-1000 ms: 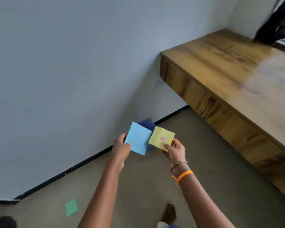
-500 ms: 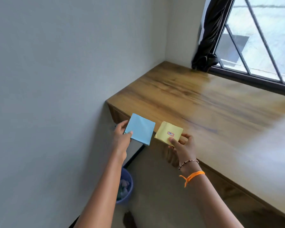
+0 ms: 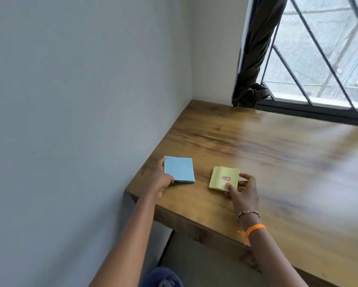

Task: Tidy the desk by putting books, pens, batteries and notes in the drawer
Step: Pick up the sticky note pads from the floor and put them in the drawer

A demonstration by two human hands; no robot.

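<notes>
Notes come first: we see a blue note pad [image 3: 179, 169] and a yellow note pad [image 3: 224, 178] side by side near the left end of the wooden surface [image 3: 277, 162], apart from each other with bare wood between them. We cannot tell whether either pad lies flat on the wood or is held just above it. The left hand [image 3: 160, 181] grips the blue pad at its near left corner, thumb on top and the other fingers hidden behind it. The right hand [image 3: 243, 192] pinches the yellow pad at its near right corner, thumb pressed on the top sheet just below a small red-and-white label [image 3: 226, 178] (its lettering is too small for us to read), fingers curled round the right edge. The yellow pad's top sheet bows slightly upward.

On the right wrist we see a beaded bracelet [image 3: 248, 213] and an orange band [image 3: 254, 227]. The surface meets a pale wall [image 3: 80, 100] on the left and runs back to a dark-framed window [image 3: 318, 59] with slanted bars, where a dark curtain [image 3: 254, 59] hangs bunched at the corner. Below the surface's near edge, a blue object [image 3: 162, 277] shows at the bottom of the view, blurred.
</notes>
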